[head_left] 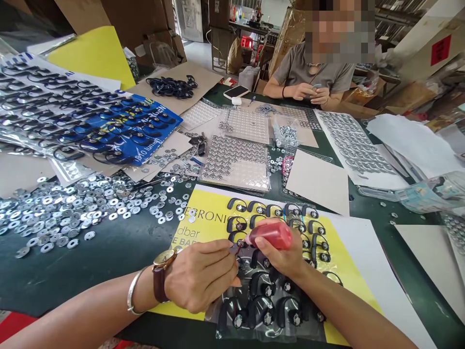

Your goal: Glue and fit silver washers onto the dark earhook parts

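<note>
Right hand (286, 254), just right of centre, wrapped round a red bottle (274, 234), the thin nozzle (239, 247) tipped down and left toward the hooks (257, 281). Left hand (203, 278) close beside the nozzle, tips drawn together; whether it pinches anything, cannot tell. Bottle looks light and soft-walled, likely to give under a squeeze, perhaps slick if wet; best held round its body, clear of the nozzle, which seems slender enough to bend. Hooks lie in rows on clear film over yellow card (350, 291), lower centre; probably light, springy in the curve, best taken by the thick end. Farther out: loose washers (119, 198) at left, studded trays (236, 160) upper centre. Upper right, a co-worker (292, 72) fingering a small thing.
</note>
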Motion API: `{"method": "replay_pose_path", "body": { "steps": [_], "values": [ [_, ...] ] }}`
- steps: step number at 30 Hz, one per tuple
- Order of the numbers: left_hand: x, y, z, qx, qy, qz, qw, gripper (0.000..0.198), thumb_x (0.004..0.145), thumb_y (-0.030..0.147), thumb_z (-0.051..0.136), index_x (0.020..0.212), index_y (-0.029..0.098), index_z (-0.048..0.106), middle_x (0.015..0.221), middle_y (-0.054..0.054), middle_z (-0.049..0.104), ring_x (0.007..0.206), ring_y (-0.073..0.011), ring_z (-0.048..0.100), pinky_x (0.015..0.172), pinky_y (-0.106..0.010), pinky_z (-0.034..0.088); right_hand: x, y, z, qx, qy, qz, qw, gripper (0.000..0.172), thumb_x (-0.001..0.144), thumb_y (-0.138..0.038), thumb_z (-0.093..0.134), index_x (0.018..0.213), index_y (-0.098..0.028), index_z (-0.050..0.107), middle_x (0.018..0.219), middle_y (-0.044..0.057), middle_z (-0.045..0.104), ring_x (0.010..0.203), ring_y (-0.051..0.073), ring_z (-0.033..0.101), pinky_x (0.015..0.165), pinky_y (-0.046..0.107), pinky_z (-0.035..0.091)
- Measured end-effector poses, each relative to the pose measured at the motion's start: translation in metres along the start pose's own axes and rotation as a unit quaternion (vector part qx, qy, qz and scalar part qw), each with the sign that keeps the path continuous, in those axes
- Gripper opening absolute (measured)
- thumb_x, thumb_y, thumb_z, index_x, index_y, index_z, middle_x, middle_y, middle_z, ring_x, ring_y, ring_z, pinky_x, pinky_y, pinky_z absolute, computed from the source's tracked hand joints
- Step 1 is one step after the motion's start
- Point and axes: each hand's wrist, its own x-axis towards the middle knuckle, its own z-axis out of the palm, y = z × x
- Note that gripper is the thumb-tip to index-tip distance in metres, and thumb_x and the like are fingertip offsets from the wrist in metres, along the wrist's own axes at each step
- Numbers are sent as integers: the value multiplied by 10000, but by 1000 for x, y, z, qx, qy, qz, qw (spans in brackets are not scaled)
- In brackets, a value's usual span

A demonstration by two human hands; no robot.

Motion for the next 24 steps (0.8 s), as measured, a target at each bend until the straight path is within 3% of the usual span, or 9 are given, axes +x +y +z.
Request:
{"method": "replay_pose_path", "body": {
  "steps": [11, 24],
  "values": [
    [0, 0, 0, -15, 3, -13, 1000, 139, 879, 184, 606, 831, 77, 680, 770, -85, 720, 774, -190, 704, 830, -341, 592, 4, -5, 0, -122, 18, -127, 984, 157, 850, -329, 643, 942, -203, 625, 771, 30, 733, 616, 158, 699, 562, 256, 578],
    [0, 0, 0, -42, 11, -25, 999, 124, 850, 168, 628, 843, 56, 682, 784, -101, 720, 757, -199, 697, 828, -352, 588, 2, -5, -1, -131, 70, -132, 980, 104, 796, -234, 661, 889, -200, 631, 734, 35, 723, 571, 168, 685, 497, 258, 552]
  ]
}}
